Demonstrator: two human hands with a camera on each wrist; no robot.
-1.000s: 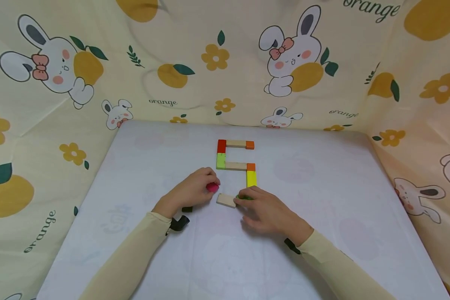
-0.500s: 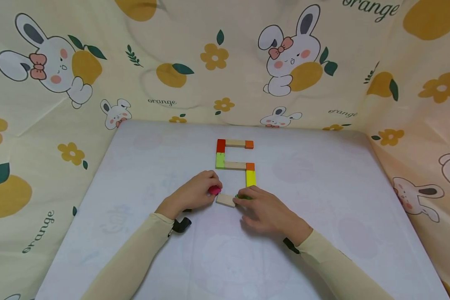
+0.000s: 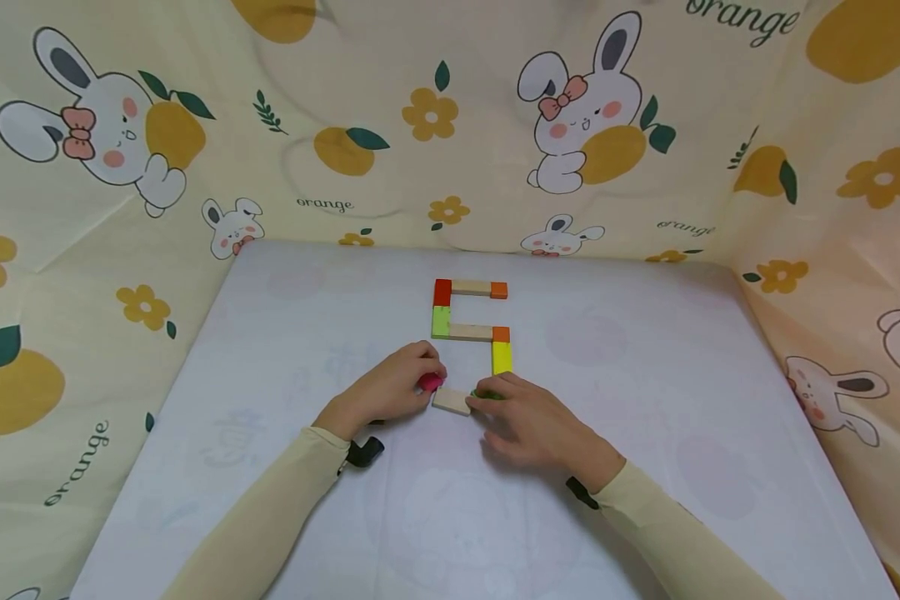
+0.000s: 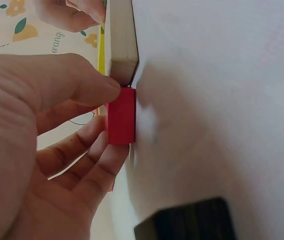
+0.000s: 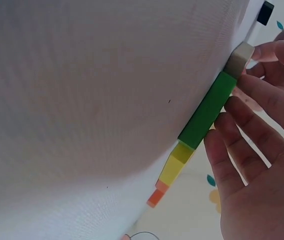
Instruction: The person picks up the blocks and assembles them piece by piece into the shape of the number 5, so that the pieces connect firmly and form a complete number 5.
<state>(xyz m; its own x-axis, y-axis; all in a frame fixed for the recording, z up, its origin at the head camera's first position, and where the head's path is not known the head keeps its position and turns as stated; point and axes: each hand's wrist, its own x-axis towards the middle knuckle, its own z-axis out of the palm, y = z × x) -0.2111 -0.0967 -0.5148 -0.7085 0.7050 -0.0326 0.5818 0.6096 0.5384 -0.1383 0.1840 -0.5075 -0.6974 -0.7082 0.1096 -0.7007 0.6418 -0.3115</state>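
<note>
My left hand pinches a pinkish-red block between thumb and fingers, on the white table surface. The red block sits right at the left end of a plain wooden block. At the other end of that wooden block is a green block, mostly covered by my right hand in the head view. In the right wrist view, the outstretched fingertips of that hand touch the green block's side. A yellow block runs up from the green one.
Farther back, red, light green, plain wooden and orange blocks form an angular line joined to the yellow one. A dark block lies near my left wrist. Patterned cloth hangs behind the table.
My left hand has moved slightly right and nearer with the red block, bringing it up to the wooden block's left end. The right hand stays nearly still.
</note>
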